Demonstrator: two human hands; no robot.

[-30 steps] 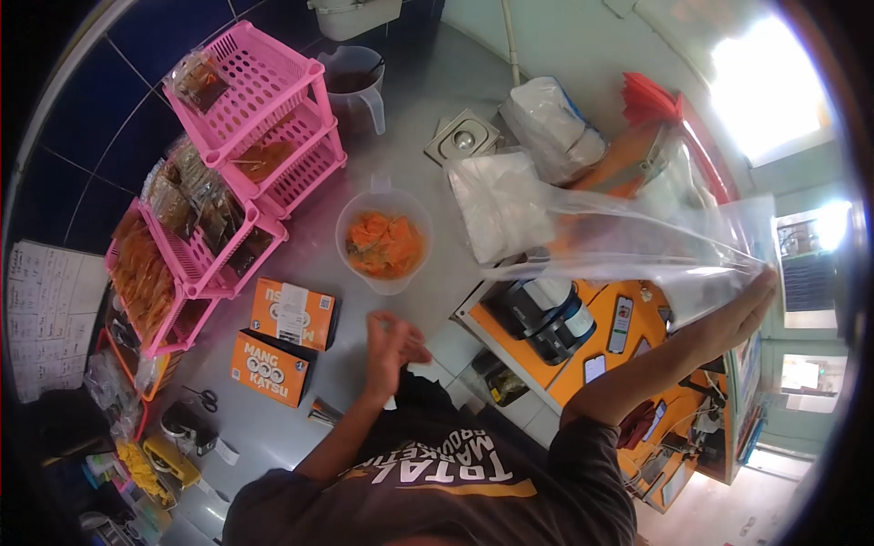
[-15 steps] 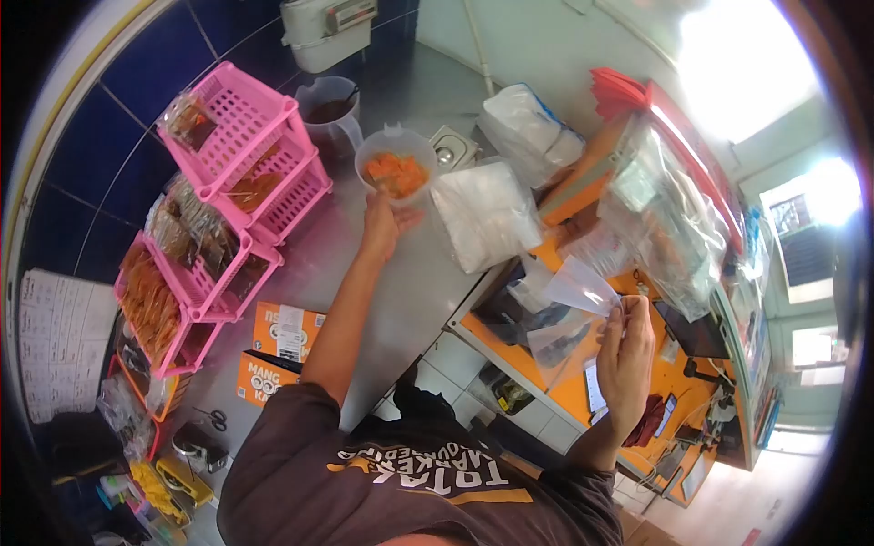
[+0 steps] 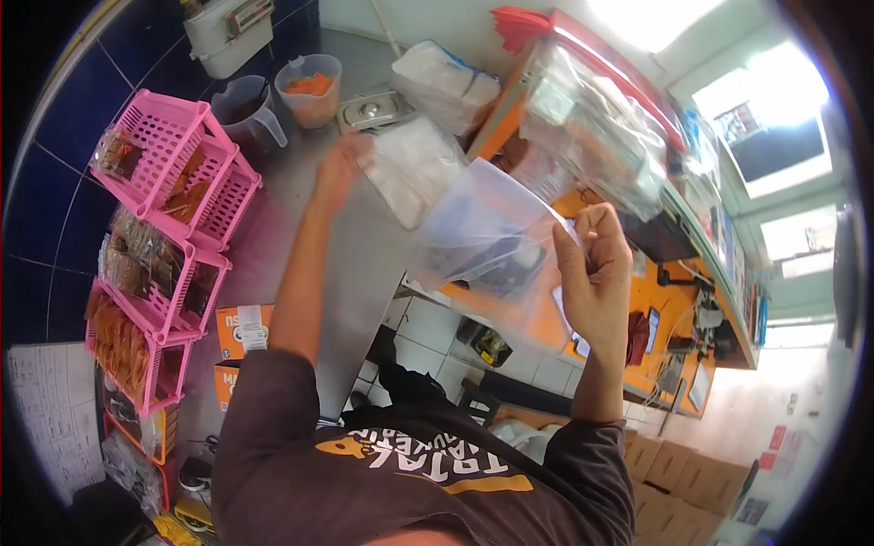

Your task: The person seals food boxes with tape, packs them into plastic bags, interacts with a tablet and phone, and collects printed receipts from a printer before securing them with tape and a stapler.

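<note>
My right hand (image 3: 596,264) pinches the top edge of a clear plastic bag (image 3: 492,237), which hangs down to the left of it above the orange desk. Farther left, my left hand (image 3: 341,168) is blurred by motion at the left edge of a stack of clear bags (image 3: 414,164) on the steel counter; whether its fingers grip anything is unclear. Behind it stand a jug with orange food pieces (image 3: 309,88) and a jug with dark contents (image 3: 248,114). A steel lid (image 3: 371,111) lies beside the stack.
Pink stacked baskets (image 3: 182,191) with packed food stand on the left. Two orange boxes (image 3: 244,329) sit near my left arm. A wrapped white pack (image 3: 446,82) is at the back. The orange desk (image 3: 669,296) holds phones and cables on the right.
The jug of orange food was pushed back beside the dark one, and my left hand has moved from it to the bag stack. The bag in my right hand now hangs spread out. The view has shifted right.
</note>
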